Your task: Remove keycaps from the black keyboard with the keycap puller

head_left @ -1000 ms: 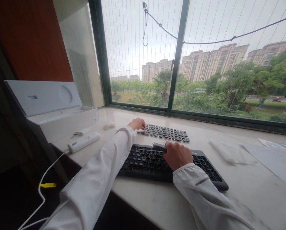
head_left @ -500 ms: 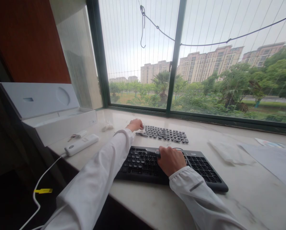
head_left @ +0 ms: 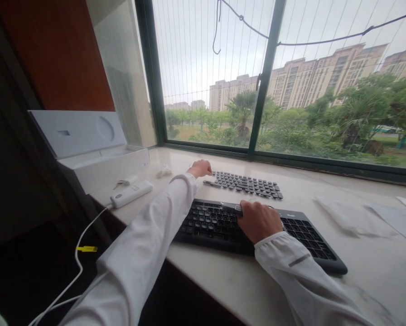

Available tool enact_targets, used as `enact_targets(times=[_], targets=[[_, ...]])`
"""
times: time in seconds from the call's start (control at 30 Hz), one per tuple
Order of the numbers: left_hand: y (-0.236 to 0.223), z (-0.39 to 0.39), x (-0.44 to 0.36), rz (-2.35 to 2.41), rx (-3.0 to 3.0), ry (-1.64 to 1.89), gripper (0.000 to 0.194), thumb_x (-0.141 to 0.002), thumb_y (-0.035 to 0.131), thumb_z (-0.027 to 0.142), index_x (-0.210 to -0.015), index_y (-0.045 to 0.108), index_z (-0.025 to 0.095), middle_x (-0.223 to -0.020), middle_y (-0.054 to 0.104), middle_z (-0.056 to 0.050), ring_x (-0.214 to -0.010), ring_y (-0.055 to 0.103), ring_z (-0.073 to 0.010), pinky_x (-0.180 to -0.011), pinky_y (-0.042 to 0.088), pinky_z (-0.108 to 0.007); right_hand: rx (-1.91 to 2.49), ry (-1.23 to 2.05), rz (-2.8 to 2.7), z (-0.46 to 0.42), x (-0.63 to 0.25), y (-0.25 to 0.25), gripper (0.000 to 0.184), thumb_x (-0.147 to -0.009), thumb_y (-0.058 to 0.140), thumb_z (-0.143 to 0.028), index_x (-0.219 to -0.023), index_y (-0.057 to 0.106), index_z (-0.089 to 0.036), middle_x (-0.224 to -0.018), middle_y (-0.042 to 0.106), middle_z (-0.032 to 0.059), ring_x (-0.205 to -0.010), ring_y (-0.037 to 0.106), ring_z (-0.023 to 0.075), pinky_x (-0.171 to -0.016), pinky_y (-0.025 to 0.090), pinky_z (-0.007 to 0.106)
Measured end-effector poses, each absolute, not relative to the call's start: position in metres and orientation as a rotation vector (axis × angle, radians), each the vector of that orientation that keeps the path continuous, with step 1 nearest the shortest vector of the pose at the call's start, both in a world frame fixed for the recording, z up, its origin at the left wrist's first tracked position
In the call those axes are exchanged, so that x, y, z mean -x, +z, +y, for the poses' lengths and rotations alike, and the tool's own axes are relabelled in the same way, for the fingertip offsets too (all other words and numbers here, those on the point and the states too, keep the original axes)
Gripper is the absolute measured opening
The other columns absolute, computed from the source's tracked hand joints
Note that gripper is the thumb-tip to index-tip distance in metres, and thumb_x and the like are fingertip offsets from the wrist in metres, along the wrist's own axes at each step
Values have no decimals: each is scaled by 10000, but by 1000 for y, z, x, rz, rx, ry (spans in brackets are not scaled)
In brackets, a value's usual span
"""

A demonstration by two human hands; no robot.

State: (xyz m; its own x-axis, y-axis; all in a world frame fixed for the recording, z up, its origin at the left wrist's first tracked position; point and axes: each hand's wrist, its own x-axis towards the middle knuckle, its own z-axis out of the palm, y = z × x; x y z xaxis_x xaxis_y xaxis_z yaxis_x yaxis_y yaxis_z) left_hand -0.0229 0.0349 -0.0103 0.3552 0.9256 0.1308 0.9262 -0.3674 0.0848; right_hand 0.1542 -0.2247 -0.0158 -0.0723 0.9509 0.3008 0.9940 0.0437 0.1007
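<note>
A black keyboard (head_left: 301, 233) lies on the pale marble sill (head_left: 223, 280) in front of me. My right hand (head_left: 259, 220) rests closed on its top edge, gripping a slim grey tool (head_left: 233, 208). Behind it a patch of loose black keycaps (head_left: 248, 184) is laid out in rows. My left hand (head_left: 199, 168) reaches to the left end of those keycaps with its fingers curled in a pinch; what it pinches is hidden.
An open white box (head_left: 101, 165) stands at the left end of the sill. Beside it lie a white power bank (head_left: 131, 194) with a cable hanging off the edge, and a small crumpled wipe (head_left: 164, 172). Clear plastic bags (head_left: 349, 216) lie at the right. The window frame (head_left: 262, 86) stands behind.
The camera has turned a little left, so everything sits further right in the picture. Both hands hold nearly the same places; the left hand stays at the keycaps' left end.
</note>
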Motion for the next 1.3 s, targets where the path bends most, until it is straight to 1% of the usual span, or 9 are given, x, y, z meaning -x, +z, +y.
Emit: enact_targets(times=[0.13,0.3,0.43,0.73,0.9,1.1,1.2,1.3], targets=[[-9,32,28,-1771,2588,-243,209,-699,685,407,-871,717,292,-958,694,7,-879,611,-161,-834,454,-250,2047,-398,-2148,-225,-155,-16,221,-778,426,-227,-809,638,-171,-757,653,118,-702,649,263,-607,441,343],[-7,29,33,-1781,2589,-234,229,-694,688,429,-870,717,286,-962,692,-2,-873,613,-171,-835,460,-273,2057,-386,-2155,-225,-155,-14,209,-778,445,-238,-828,637,-172,-774,655,115,-724,648,268,-615,439,343],[-4,29,35,-1794,2591,-216,223,-688,703,400,-870,721,272,-963,692,-12,-847,617,-162,-827,465,-266,2067,-389,-2161,-226,-155,-13,203,-795,440,-238,-826,630,-175,-779,655,112,-723,649,260,-610,434,336],[-1,28,34,-1772,2601,-215,209,-684,704,390,-862,720,282,-954,692,-7,-872,615,-176,-834,463,-277,2055,-365,-2160,-227,-155,-13,218,-797,429,-221,-823,639,-169,-785,654,111,-720,648,255,-621,441,338],[0,28,32,-1769,2608,-202,203,-685,703,378,-858,719,273,-941,694,-7,-819,620,-160,-818,468,-268,2059,-359,-2162,-227,-154,-12,187,-787,456,-218,-823,634,-170,-787,657,105,-724,651,255,-615,440,332],[4,27,29,-1768,2620,-195,188,-688,708,359,-858,721,280,-942,697,3,-813,620,-146,-812,468,-245,2039,-383,-2174,-227,-155,-13,186,-787,453,-214,-812,633,-174,-775,659,102,-716,654,255,-600,440,327],[5,26,27,-1768,2621,-196,197,-684,712,359,-864,724,280,-946,698,3,-822,622,-144,-813,465,-233,2052,-354,-2177,-227,-154,-12,198,-792,454,-213,-837,641,-171,-799,661,112,-744,653,252,-629,444,333],[6,23,25,-1759,2621,-198,211,-676,717,365,-869,724,282,-936,701,4,-815,627,-144,-810,462,-228,2095,-290,-2174,-229,-152,-9,215,-790,471,-204,-894,654,-159,-850,660,133,-803,649,243,-692,445,335]])
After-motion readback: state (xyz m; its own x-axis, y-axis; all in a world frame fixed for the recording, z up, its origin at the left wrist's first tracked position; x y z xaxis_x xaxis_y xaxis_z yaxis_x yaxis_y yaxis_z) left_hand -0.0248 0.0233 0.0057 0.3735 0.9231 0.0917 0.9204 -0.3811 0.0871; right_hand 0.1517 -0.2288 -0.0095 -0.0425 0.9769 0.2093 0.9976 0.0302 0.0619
